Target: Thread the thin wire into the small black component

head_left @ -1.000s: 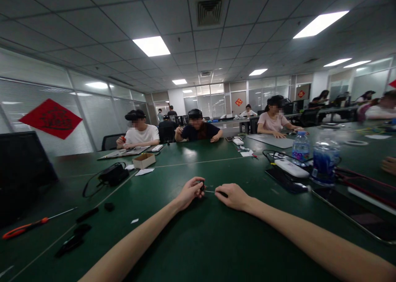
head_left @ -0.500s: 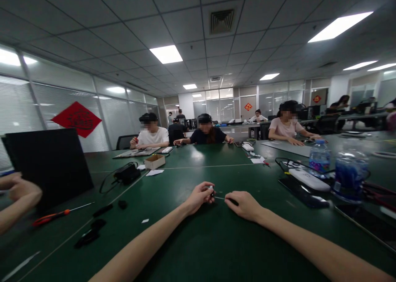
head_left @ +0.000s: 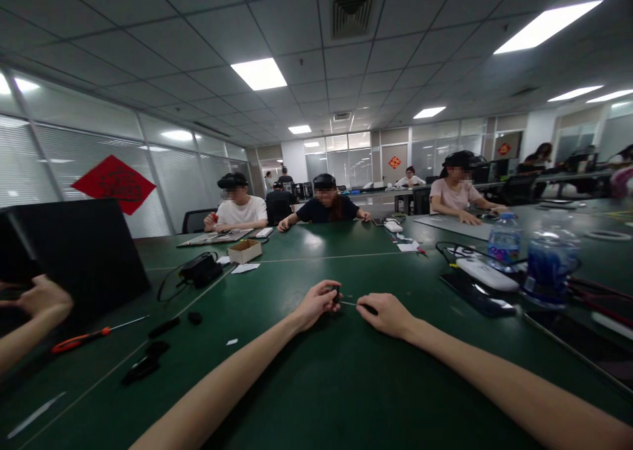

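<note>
My left hand (head_left: pixel 316 305) is closed around a small black part (head_left: pixel 337 294), pinched between thumb and fingers just above the green table (head_left: pixel 297 384). What kind of part it is, I cannot make out. My right hand (head_left: pixel 388 315) grips a small screwdriver (head_left: pixel 349 303); its thin metal shaft points left at the black part, and the handle is mostly hidden in the fingers. Whether the tip touches the part is too small to tell. A scrap of white paper (head_left: pixel 232 342) lies left of my left forearm.
To the left lie an orange-handled screwdriver (head_left: pixel 82 339), several black pieces (head_left: pixel 146 363) and a black power adapter (head_left: pixel 200 270). A small open box (head_left: pixel 244 251) stands beyond. On the right are phones, a white device (head_left: pixel 487 275) and bottles (head_left: pixel 550 265). A co-worker's hand (head_left: pixel 47 302) shows at far left.
My view has tilted and shifted slightly. Both hands stay closed in nearly the same place, and a white face on the black part no longer shows. The co-worker's hand at left has moved.
</note>
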Demonstrator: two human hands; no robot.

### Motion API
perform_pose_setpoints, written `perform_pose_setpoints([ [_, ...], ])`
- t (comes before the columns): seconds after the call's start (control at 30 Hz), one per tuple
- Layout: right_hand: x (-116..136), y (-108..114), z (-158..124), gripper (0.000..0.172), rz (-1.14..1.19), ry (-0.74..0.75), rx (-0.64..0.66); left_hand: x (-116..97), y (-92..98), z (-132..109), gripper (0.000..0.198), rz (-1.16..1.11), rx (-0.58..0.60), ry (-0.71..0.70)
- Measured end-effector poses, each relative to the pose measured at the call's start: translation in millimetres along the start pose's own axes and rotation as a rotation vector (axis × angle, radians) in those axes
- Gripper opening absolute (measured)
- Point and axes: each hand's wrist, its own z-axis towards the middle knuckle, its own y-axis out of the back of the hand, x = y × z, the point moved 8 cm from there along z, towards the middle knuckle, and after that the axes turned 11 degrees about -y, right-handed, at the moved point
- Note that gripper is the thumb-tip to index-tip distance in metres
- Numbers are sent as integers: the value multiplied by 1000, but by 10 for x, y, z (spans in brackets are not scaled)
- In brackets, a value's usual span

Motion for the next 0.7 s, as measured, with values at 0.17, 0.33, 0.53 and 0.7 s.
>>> perform_pose_setpoints([
  [0.17, 15, -2, -2, 29, -18, 18, 6, -26, -28, -8, 36, -41, 21, 11],
  [0.33, -20, -1, 1, 30, -31, -9, -26, -29, -39, -10, 38, -55, 22, 19],
  [0.53, -17, -25, -2, 30, -45, 23, -4, -21, -54, -18, 35, -36, 33, 29],
  [0.7, -2, -24, -12, 31, -119, 52, -4, 33, -36, 2, 33, -36, 36, 18],
])
